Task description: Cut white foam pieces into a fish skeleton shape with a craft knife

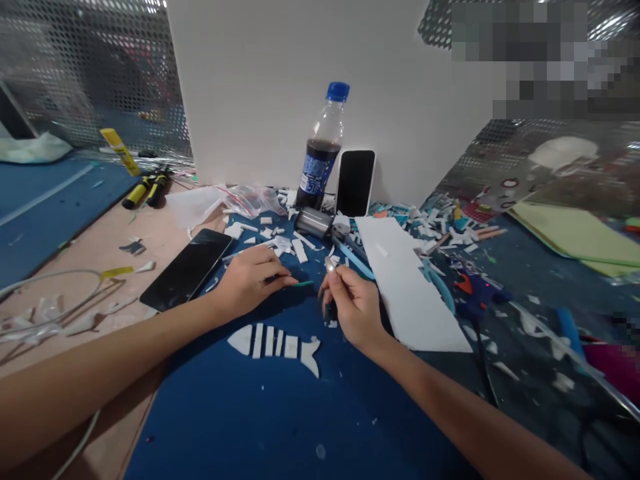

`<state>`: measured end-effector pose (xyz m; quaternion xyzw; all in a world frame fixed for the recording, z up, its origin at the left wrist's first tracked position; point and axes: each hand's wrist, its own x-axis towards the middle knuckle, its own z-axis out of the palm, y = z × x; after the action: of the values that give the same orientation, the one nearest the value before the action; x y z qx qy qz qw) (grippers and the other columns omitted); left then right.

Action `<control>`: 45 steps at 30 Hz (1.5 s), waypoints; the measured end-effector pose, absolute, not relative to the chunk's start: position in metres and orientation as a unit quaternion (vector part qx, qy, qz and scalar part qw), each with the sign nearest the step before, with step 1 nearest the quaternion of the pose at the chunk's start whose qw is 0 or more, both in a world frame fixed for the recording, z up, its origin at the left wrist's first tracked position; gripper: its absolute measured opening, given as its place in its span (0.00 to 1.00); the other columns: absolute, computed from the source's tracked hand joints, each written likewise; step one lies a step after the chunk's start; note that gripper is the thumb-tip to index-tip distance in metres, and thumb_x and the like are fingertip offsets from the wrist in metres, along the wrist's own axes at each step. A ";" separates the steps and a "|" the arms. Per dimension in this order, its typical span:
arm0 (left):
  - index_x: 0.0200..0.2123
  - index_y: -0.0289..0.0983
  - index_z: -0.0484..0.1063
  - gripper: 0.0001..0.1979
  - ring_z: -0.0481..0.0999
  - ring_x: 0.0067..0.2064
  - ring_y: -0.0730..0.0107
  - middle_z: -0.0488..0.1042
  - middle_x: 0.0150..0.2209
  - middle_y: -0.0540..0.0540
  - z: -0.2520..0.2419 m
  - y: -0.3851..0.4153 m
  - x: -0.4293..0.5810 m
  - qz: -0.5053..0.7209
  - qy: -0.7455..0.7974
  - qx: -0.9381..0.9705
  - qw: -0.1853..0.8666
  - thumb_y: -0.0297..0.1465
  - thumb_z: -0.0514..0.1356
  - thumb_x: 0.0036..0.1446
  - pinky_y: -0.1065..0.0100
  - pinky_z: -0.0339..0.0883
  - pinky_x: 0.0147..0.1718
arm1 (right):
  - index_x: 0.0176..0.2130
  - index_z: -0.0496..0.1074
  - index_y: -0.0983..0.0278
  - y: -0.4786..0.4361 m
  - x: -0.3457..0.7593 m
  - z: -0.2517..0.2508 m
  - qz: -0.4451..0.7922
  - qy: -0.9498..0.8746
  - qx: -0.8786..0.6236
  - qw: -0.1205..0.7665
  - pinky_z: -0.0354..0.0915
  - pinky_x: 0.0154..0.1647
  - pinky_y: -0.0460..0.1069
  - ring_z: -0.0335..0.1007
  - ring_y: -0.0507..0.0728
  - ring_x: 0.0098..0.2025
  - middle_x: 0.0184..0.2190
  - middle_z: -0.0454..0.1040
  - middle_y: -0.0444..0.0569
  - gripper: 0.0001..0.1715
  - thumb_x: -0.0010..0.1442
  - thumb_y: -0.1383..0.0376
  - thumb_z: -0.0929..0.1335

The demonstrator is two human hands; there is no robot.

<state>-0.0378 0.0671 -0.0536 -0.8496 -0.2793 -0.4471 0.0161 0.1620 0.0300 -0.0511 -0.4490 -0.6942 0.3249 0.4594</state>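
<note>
My left hand [253,277] pinches one end of a thin green strip [304,284], which sticks out to the right over the blue mat [240,427]. Across from it, my right hand [357,303] is closed, thumb against forefinger. A small pale thing shows at its fingertips, too small to name, and its lower fingers are blurred. Just below the hands, flat white pieces lie in a row shaped like a fish: a pointed head [241,341], several narrow body pieces [270,341] with gaps between them, and a forked tail [311,357]. Neither hand touches them.
A cola bottle [320,153] and an upright phone [355,182] stand at the back. A dark phone [187,269] lies left, and a white sheet [410,287] right. White scraps [300,250] litter the mat. A glue gun [477,293] rests farther right; yellow-handled tools [145,189] lie back left.
</note>
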 end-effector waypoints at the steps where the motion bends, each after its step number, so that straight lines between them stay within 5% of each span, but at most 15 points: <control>1: 0.25 0.34 0.74 0.12 0.71 0.26 0.74 0.74 0.23 0.48 -0.053 0.067 -0.038 -0.445 -0.281 -0.850 0.014 0.35 0.60 0.58 0.71 0.67 0.26 | 0.25 0.63 0.61 0.030 0.162 -0.051 0.324 -0.696 -0.447 0.458 0.62 0.20 0.45 0.64 0.49 0.16 0.14 0.65 0.40 0.19 0.66 0.60 0.59; 17: 0.27 0.37 0.77 0.04 0.78 0.28 0.74 0.80 0.26 0.50 -0.054 0.066 -0.036 -0.465 -0.322 -0.824 0.004 0.29 0.64 0.54 0.70 0.70 0.28 | 0.25 0.64 0.61 0.032 0.165 -0.048 0.332 -0.704 -0.444 0.443 0.63 0.19 0.44 0.66 0.48 0.15 0.14 0.67 0.40 0.19 0.67 0.62 0.59; 30: 0.35 0.35 0.75 0.07 0.71 0.32 0.69 0.78 0.30 0.45 -0.055 0.069 -0.043 -0.396 -0.313 -0.862 -0.041 0.27 0.56 0.60 0.66 0.66 0.32 | 0.24 0.64 0.62 0.034 0.166 -0.049 0.372 -0.682 -0.440 0.450 0.62 0.19 0.44 0.65 0.48 0.15 0.15 0.65 0.40 0.19 0.66 0.61 0.59; 39: 0.25 0.33 0.68 0.15 0.62 0.31 0.66 0.68 0.26 0.44 -0.047 0.067 -0.046 -0.264 -0.348 -0.895 0.085 0.28 0.48 0.63 0.65 0.59 0.31 | 0.23 0.63 0.63 0.032 0.164 -0.053 0.425 -0.663 -0.445 0.426 0.57 0.17 0.43 0.59 0.46 0.12 0.12 0.62 0.38 0.22 0.65 0.56 0.60; 45: 0.25 0.34 0.68 0.15 0.64 0.33 0.66 0.69 0.28 0.45 -0.049 0.074 -0.050 -0.093 -0.344 -0.933 0.054 0.28 0.48 0.63 0.64 0.59 0.35 | 0.22 0.63 0.63 0.034 0.164 -0.052 0.474 -0.630 -0.434 0.436 0.54 0.14 0.43 0.57 0.46 0.10 0.11 0.60 0.37 0.22 0.63 0.55 0.61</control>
<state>-0.0497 0.0737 -0.0486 -0.9329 -0.3436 -0.0931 0.0543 0.1644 0.0344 -0.0518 -0.4336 -0.6298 0.4744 0.4362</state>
